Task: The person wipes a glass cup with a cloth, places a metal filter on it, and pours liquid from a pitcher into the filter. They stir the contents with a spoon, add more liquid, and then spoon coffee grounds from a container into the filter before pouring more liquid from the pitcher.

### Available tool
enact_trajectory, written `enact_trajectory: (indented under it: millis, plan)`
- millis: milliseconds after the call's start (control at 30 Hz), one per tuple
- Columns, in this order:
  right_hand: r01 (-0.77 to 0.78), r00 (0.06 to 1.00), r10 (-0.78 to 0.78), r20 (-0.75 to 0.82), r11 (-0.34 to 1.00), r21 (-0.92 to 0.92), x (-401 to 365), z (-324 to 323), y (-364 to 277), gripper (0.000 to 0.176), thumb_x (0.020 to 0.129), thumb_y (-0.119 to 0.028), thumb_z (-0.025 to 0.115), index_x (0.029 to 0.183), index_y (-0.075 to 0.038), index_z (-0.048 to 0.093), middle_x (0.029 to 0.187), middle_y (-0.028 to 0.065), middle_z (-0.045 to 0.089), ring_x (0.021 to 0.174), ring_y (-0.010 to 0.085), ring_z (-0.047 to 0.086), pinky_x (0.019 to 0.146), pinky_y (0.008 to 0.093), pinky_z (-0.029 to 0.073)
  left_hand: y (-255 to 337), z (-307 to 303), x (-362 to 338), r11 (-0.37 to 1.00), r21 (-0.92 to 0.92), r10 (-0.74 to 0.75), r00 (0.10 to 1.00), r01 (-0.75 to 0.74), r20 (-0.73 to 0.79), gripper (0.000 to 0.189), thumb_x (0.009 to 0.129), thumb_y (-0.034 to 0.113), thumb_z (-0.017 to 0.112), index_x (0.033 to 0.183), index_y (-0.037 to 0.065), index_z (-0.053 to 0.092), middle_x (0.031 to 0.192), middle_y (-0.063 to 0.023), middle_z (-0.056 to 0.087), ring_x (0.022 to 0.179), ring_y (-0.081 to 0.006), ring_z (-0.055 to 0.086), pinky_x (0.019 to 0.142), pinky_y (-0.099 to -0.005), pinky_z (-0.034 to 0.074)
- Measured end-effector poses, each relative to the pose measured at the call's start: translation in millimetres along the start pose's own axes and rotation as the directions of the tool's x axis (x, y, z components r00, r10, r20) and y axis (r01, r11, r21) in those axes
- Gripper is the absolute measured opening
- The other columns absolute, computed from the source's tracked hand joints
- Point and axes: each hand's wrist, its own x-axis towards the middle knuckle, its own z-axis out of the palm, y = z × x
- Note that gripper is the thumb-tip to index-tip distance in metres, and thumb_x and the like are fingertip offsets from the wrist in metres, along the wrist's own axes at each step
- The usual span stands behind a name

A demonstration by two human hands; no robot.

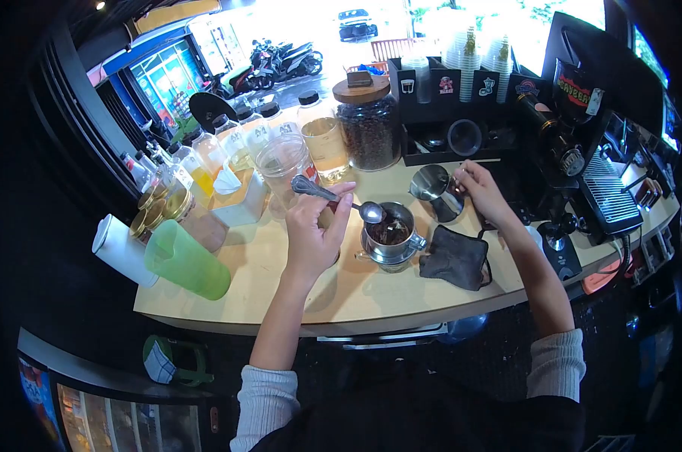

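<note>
My left hand (317,226) is closed around the handle of a metal spoon (371,212). The spoon's bowl hangs at the rim of a metal drip filter (410,220) that has dark coffee grounds (388,232) inside. Under the filter is a glass (395,265), mostly hidden. With its fingers pinched at the handle, my right hand (480,190) grips a small steel pitcher (435,188) just behind the filter. A dark folded cloth (454,258) lies on the counter to the right of the filter.
A large jar of coffee beans (368,132) and several bottles line the counter's back. A green pitcher (190,260) and a tissue box (238,202) stand left. On the right are a black cup organizer (431,113), a grinder (574,90) and an espresso machine (611,188).
</note>
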Motion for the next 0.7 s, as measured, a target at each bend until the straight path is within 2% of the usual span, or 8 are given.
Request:
enact_trajectory:
  millis: [167, 200, 333, 400, 533, 633, 700]
  plan:
    - [0.096, 0.994, -0.098, 0.043, 0.995, 0.034, -0.7, 4.3, -54.5, 0.019, 0.096, -0.018, 0.053, 0.083, -0.005, 0.049, 0.073, -0.0011, 0.053, 0.066, 0.0039, 0.045, 0.062, 0.0221, 0.04, 0.5, 1.0, 2.0, 1.0, -0.028, -0.013, 1.0, 0.013, -0.007, 0.016, 0.084, 0.009, 0.064, 0.098, 0.004, 0.071, 0.076, -0.0097, 0.068, 0.066, -0.0171, 0.058, 0.064, -0.0313, 0.046]
    - [0.089, 0.995, -0.09, 0.049, 0.996, 0.01, -1.4, 7.2, -65.2, 0.02, 0.096, -0.017, 0.053, 0.082, -0.004, 0.048, 0.073, -0.0015, 0.052, 0.066, 0.0041, 0.049, 0.064, 0.0228, 0.044, 0.9, 1.6, 2.2, 0.999, -0.039, -0.028, 1.0, 0.028, 0.0, 0.016, 0.084, 0.009, 0.064, 0.098, 0.004, 0.071, 0.076, -0.0096, 0.068, 0.065, -0.0171, 0.058, 0.064, -0.0311, 0.046]
    - [0.154, 0.985, -0.146, 0.091, 0.984, -0.089, 4.9, 11.2, -74.3, 0.02, 0.096, -0.017, 0.053, 0.082, -0.003, 0.047, 0.07, -0.0026, 0.048, 0.065, 0.0036, 0.05, 0.065, 0.022, 0.047, 0.2, 3.9, 2.5, 0.997, -0.07, -0.037, 0.999, 0.037, 0.003, 0.016, 0.084, 0.009, 0.064, 0.097, 0.004, 0.071, 0.075, -0.0095, 0.068, 0.065, -0.0169, 0.058, 0.064, -0.0308, 0.046]
    - [0.151, 0.981, -0.145, 0.126, 0.988, -0.038, 4.0, 17.3, -86.6, 0.02, 0.095, -0.015, 0.054, 0.081, -0.003, 0.046, 0.068, -0.0035, 0.044, 0.063, 0.0022, 0.047, 0.061, 0.0201, 0.046, -2.4, 3.6, 2.8, 1.0, -0.018, 0.002, 0.999, -0.001, 0.036, 0.016, 0.087, 0.01, 0.063, 0.1, 0.003, 0.07, 0.085, -0.0067, 0.07, 0.059, -0.0072, 0.057, 0.058, -0.0232, 0.044]
    - [0.124, 0.986, -0.12, 0.112, 0.992, -0.021, -2.1, 31.7, -108.1, 0.02, 0.095, -0.014, 0.054, 0.08, -0.003, 0.046, 0.066, -0.0042, 0.042, 0.062, 0.0008, 0.042, 0.059, 0.0183, 0.044, 0.5, 4.9, 3.7, 1.0, -0.022, -0.003, 0.999, 0.004, 0.032, 0.016, 0.087, 0.01, 0.064, 0.099, 0.004, 0.07, 0.082, -0.0065, 0.069, 0.058, -0.007, 0.057, 0.058, -0.0226, 0.043]
    - [0.109, 0.989, -0.097, 0.111, 0.988, -0.109, -3.7, 33.9, -115.4, 0.02, 0.094, -0.014, 0.056, 0.08, -0.003, 0.047, 0.063, -0.0031, 0.041, 0.06, 0.0026, 0.04, 0.054, 0.0213, 0.039, 0.2, 4.8, 4.4, 1.0, -0.009, 0.015, 0.999, -0.014, 0.028, 0.016, 0.087, 0.011, 0.064, 0.099, 0.004, 0.071, 0.08, -0.0062, 0.069, 0.058, -0.007, 0.057, 0.057, -0.0226, 0.043]
    - [0.206, 0.977, -0.166, 0.134, 0.898, -0.388, -4.0, 32.7, -119.4, 0.021, 0.092, -0.015, 0.058, 0.08, -0.001, 0.047, 0.06, -0.0015, 0.04, 0.058, 0.0053, 0.038, 0.052, 0.0253, 0.035, 1.3, 5.3, 5.0, 0.998, -0.01, 0.057, 0.998, -0.057, 0.011, 0.015, 0.087, 0.011, 0.064, 0.099, 0.005, 0.071, 0.079, -0.0058, 0.068, 0.058, -0.0071, 0.058, 0.057, -0.0228, 0.043]
